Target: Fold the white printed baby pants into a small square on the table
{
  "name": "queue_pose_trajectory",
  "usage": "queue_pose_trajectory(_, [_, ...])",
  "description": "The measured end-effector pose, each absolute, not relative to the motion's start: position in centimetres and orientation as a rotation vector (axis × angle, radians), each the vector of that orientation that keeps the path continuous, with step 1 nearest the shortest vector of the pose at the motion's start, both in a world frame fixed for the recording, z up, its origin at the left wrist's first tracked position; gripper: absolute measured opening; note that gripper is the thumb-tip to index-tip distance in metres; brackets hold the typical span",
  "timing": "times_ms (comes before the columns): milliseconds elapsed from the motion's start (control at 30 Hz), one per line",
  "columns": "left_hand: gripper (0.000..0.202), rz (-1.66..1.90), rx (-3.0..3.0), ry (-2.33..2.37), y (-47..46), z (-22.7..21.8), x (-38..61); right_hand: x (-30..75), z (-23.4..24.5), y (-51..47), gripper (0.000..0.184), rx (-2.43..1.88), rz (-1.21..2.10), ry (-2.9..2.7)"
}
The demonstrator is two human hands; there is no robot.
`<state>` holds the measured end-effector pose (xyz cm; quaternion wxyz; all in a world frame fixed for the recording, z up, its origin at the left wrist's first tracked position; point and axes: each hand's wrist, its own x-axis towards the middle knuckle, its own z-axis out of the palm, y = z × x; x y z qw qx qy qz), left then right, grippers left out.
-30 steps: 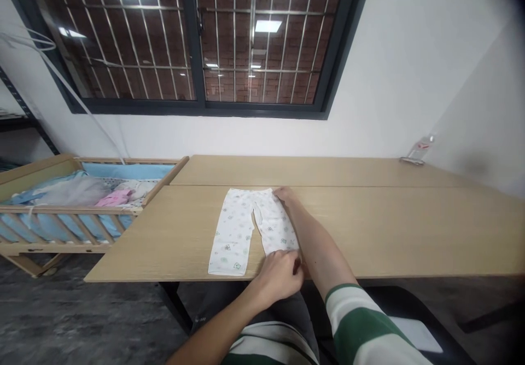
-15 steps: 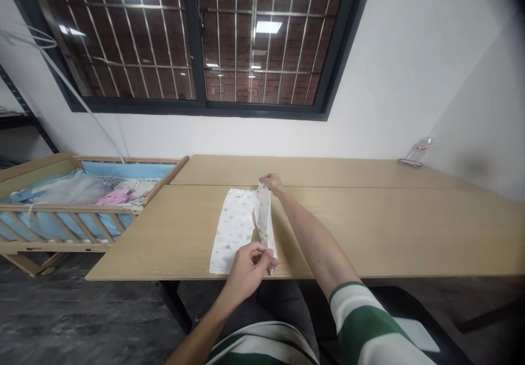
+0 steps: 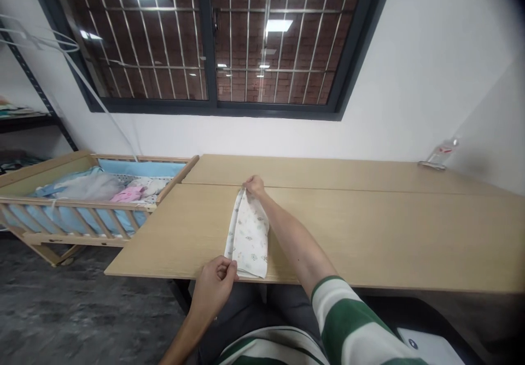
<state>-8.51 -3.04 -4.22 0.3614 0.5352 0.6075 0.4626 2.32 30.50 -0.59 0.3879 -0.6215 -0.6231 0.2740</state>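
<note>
Apparently outstretched right hand [image 3: 254,184] pinches pants [image 3: 248,237].

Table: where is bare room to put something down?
Bare table lies right of the folded pants, up to the bottle, and left of them toward the crib. Crowded only where left hand and right hand hold them.

This looks like a plain workroom or office fitted out with nursery things rather than a lived-in home. Two long bare wooden desks [image 3: 369,233] stand against a blank white wall [image 3: 410,80]. The dark-framed window [image 3: 213,42] has metal bars, and its glass reflects office-style ceiling light panels [image 3: 279,25]. A metal shelf rack [image 3: 24,114] stands on a grey floor [image 3: 61,310]. A wooden crib [image 3: 74,205] with blue lining holds small clothes [image 3: 128,193], and baby trousers [image 3: 248,236] lie on the near desk.
</note>
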Motion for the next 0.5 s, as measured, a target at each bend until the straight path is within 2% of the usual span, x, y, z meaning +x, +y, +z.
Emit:
queue_pose_trajectory(200, [0.032, 1.068, 1.485, 1.736, -3.6, -4.8, -9.7, 0.8, -2.2, 30.1, 0.012, -1.572, 0.649, -1.617])
queue_pose_trajectory(333, [0.025, 0.964, 1.725, 2.092, -4.1, -5.0, -9.9, 0.2, -2.4, 29.3, 0.006, -1.550, 0.627, -1.648])
queue_pose_trajectory(400, [0.019, 1.048, 1.914, 2.208, -4.5, -5.0, -9.8, 0.1, -2.1, 28.7, 0.008, -1.523, 0.617, -1.678])
queue_pose_trajectory(500, [0.019, 1.258, 2.250, 2.095, -5.4, -5.1, -8.9, 0.3, -1.3, 27.1, 0.008, -1.439, 0.616, -1.766])
